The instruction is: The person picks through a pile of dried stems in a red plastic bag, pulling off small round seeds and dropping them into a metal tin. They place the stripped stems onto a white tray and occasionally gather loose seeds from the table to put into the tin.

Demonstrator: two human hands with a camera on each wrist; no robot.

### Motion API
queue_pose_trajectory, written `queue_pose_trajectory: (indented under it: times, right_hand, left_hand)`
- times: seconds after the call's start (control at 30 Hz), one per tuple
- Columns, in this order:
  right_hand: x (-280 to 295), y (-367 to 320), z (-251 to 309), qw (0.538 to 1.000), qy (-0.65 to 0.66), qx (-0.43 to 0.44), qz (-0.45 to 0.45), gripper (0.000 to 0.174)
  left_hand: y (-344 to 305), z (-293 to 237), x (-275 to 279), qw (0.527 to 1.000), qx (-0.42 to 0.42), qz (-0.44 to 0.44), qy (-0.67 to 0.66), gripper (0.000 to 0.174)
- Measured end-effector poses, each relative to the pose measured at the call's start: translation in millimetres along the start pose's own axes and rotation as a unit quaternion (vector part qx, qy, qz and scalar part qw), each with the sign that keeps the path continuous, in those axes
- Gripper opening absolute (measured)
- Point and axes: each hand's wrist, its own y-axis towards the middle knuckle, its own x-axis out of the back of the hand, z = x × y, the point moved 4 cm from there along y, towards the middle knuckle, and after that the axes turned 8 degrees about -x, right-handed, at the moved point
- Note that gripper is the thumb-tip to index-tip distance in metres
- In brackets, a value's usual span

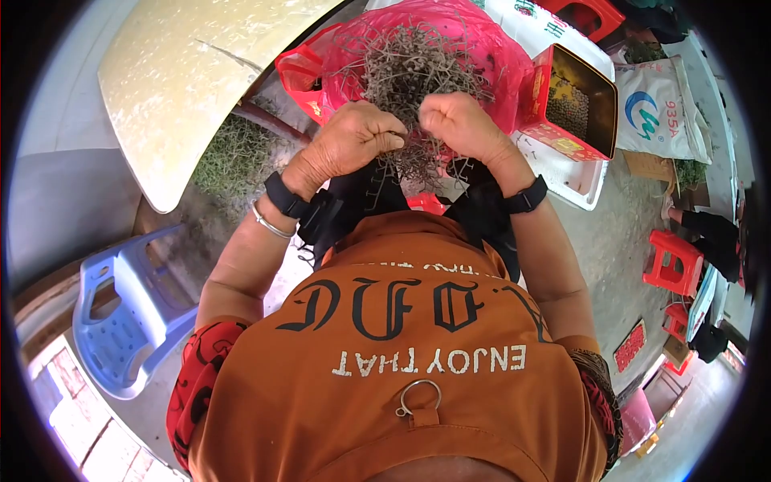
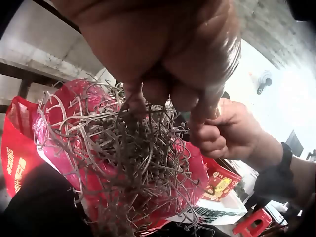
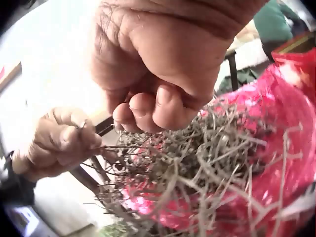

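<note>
Head view: bright; fisheye bowing, black rim; sheen on tabletop (image 1: 193, 88), left of pink bag (image 1: 504, 68). Left wrist view: whiteout right of bag; shaded foreground. Right wrist view: whiteout left of bag (nearly featureless); nearest stalks (image 3: 202, 173) soft.

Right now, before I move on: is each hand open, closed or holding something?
Left hand: closed, its fingers pinching dry stems.
Right hand: closed, fingers curled; whether anything is in them cannot be told.

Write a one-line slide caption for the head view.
Left hand and right hand, fingers curled, close together at a tangle of dry stems on a pink bag, a red box alongside.
</note>
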Motion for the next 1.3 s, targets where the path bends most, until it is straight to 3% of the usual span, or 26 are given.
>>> queue_pose_trajectory:
  times: [0.03, 0.07, 0.1, 0.17, 0.3, 0.37, 0.47, 0.57, 0.7, 0.8, 0.87, 0.93, 1.03, 1.07, 1.17, 1.2, 1.27, 1.3]
  right_hand:
    - [4, 0, -3, 0.982, 0.184, -0.021, -0.026, 0.006]
    - [5, -2, -4, 0.982, 0.183, -0.023, -0.028, 0.006]
    - [2, -3, -6, 0.963, 0.264, -0.056, -0.005, 0.008]
    - [-7, -4, -8, 0.899, 0.419, -0.122, 0.046, 0.011]
    - [-17, -5, 0, 0.864, 0.459, -0.188, 0.087, 0.018]
    - [-24, -2, 6, 0.87, 0.458, -0.159, 0.086, 0.019]
    - [-29, 1, 11, 0.88, 0.456, -0.102, 0.087, 0.023]
    - [-30, 2, 6, 0.905, 0.371, -0.134, 0.159, 0.021]
    - [-28, -7, 1, 0.89, 0.344, -0.187, 0.233, 0.016]
    - [-18, -16, 4, 0.876, 0.406, -0.142, 0.219, 0.012]
    - [-12, -18, 2, 0.866, 0.438, -0.12, 0.209, 0.01]
    - [0, -16, -4, 0.834, 0.528, -0.086, 0.133, 0.01]
    - [6, -12, -7, 0.809, 0.579, -0.062, 0.079, 0.01]
    - [5, -11, -9, 0.803, 0.59, -0.06, 0.063, 0.009]
    - [-5, -7, -19, 0.792, 0.603, -0.072, 0.064, 0.01]
    - [-11, -5, -20, 0.788, 0.604, -0.084, 0.081, 0.01]
    - [-17, -2, -20, 0.784, 0.605, -0.096, 0.099, 0.011]
    - [-21, -1, -23, 0.805, 0.572, -0.122, 0.094, 0.01]
  left_hand:
    - [2, -1, -1, 0.999, 0.035, 0.006, 0.002, 0.009]
    - [2, -3, -1, 0.997, 0.07, 0.01, 0.004, 0.013]
    - [1, -2, -1, 0.994, 0.108, 0.013, 0.008, 0.017]
    - [-2, -1, -1, 0.994, 0.109, 0.006, 0.001, 0.021]
    - [-1, 2, -6, 0.996, 0.085, -0.014, -0.025, 0.034]
    - [2, 0, -8, 0.997, 0.045, -0.04, -0.051, 0.04]
    - [5, -3, -7, 0.997, 0.043, -0.05, -0.037, 0.041]
    - [5, -7, 0, 0.997, 0.058, -0.038, -0.017, 0.038]
    - [3, -7, 2, 0.997, 0.079, -0.005, 0.023, 0.032]
    - [-4, 0, 6, 0.996, 0.062, -0.012, 0.064, 0.028]
    - [-15, 8, 12, 0.991, 0.091, -0.09, -0.026, 0.02]
    - [-26, 17, 10, 0.984, 0.105, -0.125, -0.074, 0.017]
    - [-45, 40, 9, 0.873, 0.161, -0.312, -0.338, 0.012]
    - [-46, 42, 9, 0.873, 0.162, -0.313, -0.338, 0.012]
    - [-54, 54, 6, 0.75, 0.222, -0.423, -0.458, 0.014]
    - [-55, 56, 7, 0.749, 0.223, -0.424, -0.458, 0.014]
    - [-56, 61, 7, 0.756, 0.312, -0.414, -0.398, 0.013]
    - [-57, 63, 7, 0.756, 0.356, -0.408, -0.367, 0.013]
